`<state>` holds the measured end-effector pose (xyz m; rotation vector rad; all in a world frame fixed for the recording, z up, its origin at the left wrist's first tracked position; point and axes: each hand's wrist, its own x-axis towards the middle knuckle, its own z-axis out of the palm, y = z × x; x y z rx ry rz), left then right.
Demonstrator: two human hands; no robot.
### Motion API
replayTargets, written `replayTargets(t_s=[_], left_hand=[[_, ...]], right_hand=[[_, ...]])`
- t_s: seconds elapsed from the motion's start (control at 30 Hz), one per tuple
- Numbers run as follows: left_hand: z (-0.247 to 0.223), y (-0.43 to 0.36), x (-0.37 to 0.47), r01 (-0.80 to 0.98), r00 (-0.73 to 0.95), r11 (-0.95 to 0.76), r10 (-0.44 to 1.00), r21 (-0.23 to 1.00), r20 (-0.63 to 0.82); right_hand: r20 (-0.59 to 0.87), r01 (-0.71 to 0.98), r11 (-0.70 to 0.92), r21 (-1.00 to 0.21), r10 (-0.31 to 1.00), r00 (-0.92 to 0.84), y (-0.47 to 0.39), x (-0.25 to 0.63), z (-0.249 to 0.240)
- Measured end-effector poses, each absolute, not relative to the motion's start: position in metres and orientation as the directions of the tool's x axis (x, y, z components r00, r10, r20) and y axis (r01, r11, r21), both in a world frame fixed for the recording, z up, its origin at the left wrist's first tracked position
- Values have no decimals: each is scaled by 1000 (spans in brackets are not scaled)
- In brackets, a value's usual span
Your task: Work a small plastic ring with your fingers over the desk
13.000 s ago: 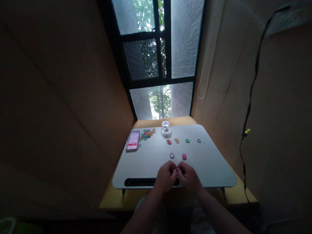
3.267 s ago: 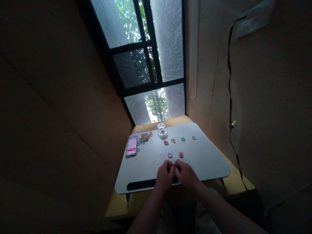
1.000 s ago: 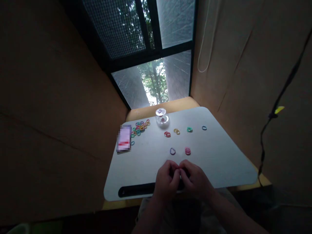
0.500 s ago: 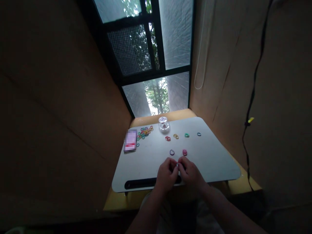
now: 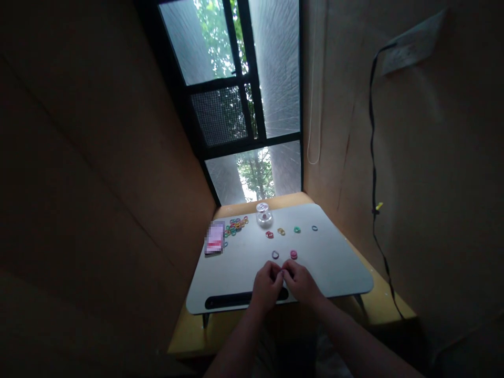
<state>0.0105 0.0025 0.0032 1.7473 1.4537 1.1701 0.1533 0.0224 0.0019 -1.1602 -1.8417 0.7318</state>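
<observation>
The left hand [image 5: 266, 286] and right hand [image 5: 301, 282] meet over the near edge of the white worktop [image 5: 331, 265], at lower centre of the frame. Fingers of each hand are bent and drawn together, the tips of both hands meeting. A small speck of colour shows between the tips; it is too small to identify.

Just above the hands in the frame lie the purple ring [image 5: 275, 255] and, to its right, the pink rings [image 5: 293, 254], the latter nearest to the right hand. A row above these reads, left to right: red rings [image 5: 269, 234], yellow rings [image 5: 281, 231], green rings [image 5: 297, 230] and a dark blue ring [image 5: 314, 228]. All rest on the worktop, the groups apart from one another.

A mixed ring pile [image 5: 236, 226] lies at the upper left of the worktop, beside the phone [image 5: 214, 239], whose display is pixelated. A clear jar [image 5: 264, 216] stands near the far edge. The black slot [image 5: 228, 300] runs along the near edge, partly hidden by the left hand. The worktop stands on legs above a yellow ledge [image 5: 185, 336], below the window [image 5: 254, 170].
</observation>
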Motion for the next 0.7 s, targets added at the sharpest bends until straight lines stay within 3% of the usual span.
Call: replayTargets(t_s=[0.7], left_hand=[[8,-3,11,533,51,-247,964,809,260]], right_hand=[[358,454,429,-781,903,-239,19,153,-1]])
